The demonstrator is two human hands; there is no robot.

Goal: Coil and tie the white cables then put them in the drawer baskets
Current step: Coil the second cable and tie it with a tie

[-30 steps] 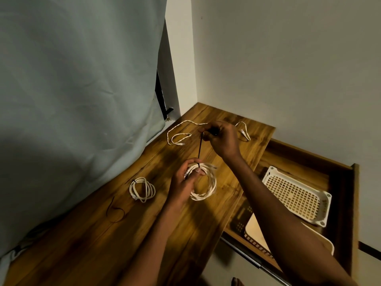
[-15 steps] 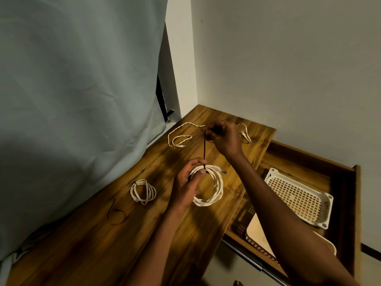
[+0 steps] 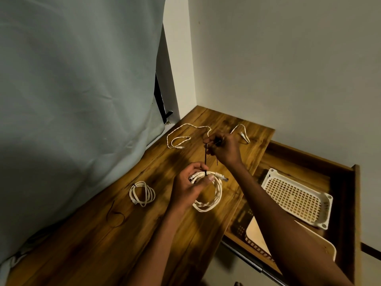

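My left hand (image 3: pixel 188 187) grips a coiled white cable (image 3: pixel 210 195) at its top, thumb pressed across the strands, just above the wooden tabletop (image 3: pixel 115 240). A black tie (image 3: pixel 205 159) wraps the coil there and runs straight up to my right hand (image 3: pixel 223 148), which pinches its upper end. A smaller white coil (image 3: pixel 142 193), bound with a dark tie, lies to the left. One loose white cable (image 3: pixel 181 137) sprawls at the back of the table. The open drawer on the right holds a white perforated basket (image 3: pixel 296 198) and a second basket (image 3: pixel 259 240) partly under my right forearm.
A spare black tie (image 3: pixel 115 213) lies on the table near the left coil. A grey-green curtain (image 3: pixel 72 100) hangs along the table's left edge. White walls meet at the far corner. The drawer's wooden side (image 3: pixel 356 203) stands at the right.
The coil has shifted slightly right in my left hand and the black tie now stands upright and taut. My right hand still holds its upper end behind the coil.
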